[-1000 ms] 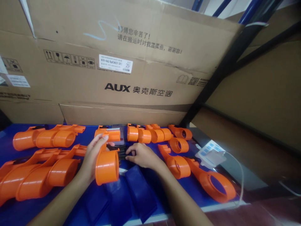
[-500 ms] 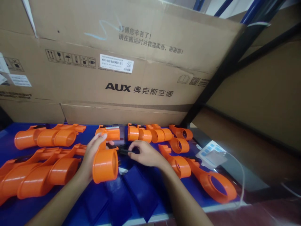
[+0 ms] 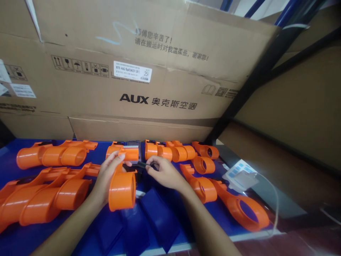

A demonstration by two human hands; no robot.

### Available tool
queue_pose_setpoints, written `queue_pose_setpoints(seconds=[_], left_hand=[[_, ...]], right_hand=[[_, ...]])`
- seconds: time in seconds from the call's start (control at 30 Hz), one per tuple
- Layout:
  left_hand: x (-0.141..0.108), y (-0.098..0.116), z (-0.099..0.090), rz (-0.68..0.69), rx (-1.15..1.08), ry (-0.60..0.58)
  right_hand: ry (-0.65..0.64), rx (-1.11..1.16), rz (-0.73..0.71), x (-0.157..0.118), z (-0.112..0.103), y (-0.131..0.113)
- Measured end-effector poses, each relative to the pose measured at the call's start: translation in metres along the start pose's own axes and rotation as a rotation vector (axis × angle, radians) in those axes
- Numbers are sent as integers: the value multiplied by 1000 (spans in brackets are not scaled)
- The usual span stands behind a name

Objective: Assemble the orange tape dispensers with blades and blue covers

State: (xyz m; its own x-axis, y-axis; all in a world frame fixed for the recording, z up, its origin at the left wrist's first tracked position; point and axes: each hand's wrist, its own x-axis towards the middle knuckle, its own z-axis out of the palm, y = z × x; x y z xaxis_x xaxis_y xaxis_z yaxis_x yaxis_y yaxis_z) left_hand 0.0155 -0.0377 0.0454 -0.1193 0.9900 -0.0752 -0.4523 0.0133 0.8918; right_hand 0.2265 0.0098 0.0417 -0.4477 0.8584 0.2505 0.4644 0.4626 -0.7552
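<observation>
- Far side: brown cardboard panel [image 3: 93, 106], printed "AUX 奥克斯空调" in black, "师傅您辛苦了!" above.
- White rectangular paper label [image 3: 133, 71] on it: "KFR-46G", "25".
- Left hand [image 3: 107, 174], reaching from near left: fingers curled around an orange plastic cup-shaped part [image 3: 122, 191], held over the middle of the glossy blue tabletop [image 3: 16, 245].
- Right hand [image 3: 163, 172], from near right: fingertips narrowly pinching a slim black strip [image 3: 140, 164], just right of the left hand's fingers.

My left forearm [image 3: 74, 218], toward seven o'clock, and right forearm [image 3: 202, 213], toward five, are slim and bare, tapering to my bare left hand [image 3: 108, 174] and right hand [image 3: 165, 172].
</observation>
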Motion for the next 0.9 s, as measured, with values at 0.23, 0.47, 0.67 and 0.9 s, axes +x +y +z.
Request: queue_pose_setpoints(seconds=[0.23, 0.47, 0.67, 0.9], left_hand=[[7, -15, -3, 68, 122, -59], [-2, -23, 0, 130, 304, -198], [-9, -23, 1, 152, 324, -221], [-3, -25, -1, 23, 191, -223]], right_hand=[[341, 199, -37, -2, -5, -3], [382, -25, -313, -12, -8, -27], [379, -60, -404, -12, -1, -29], [304, -17, -333, -10, -2, -26]])
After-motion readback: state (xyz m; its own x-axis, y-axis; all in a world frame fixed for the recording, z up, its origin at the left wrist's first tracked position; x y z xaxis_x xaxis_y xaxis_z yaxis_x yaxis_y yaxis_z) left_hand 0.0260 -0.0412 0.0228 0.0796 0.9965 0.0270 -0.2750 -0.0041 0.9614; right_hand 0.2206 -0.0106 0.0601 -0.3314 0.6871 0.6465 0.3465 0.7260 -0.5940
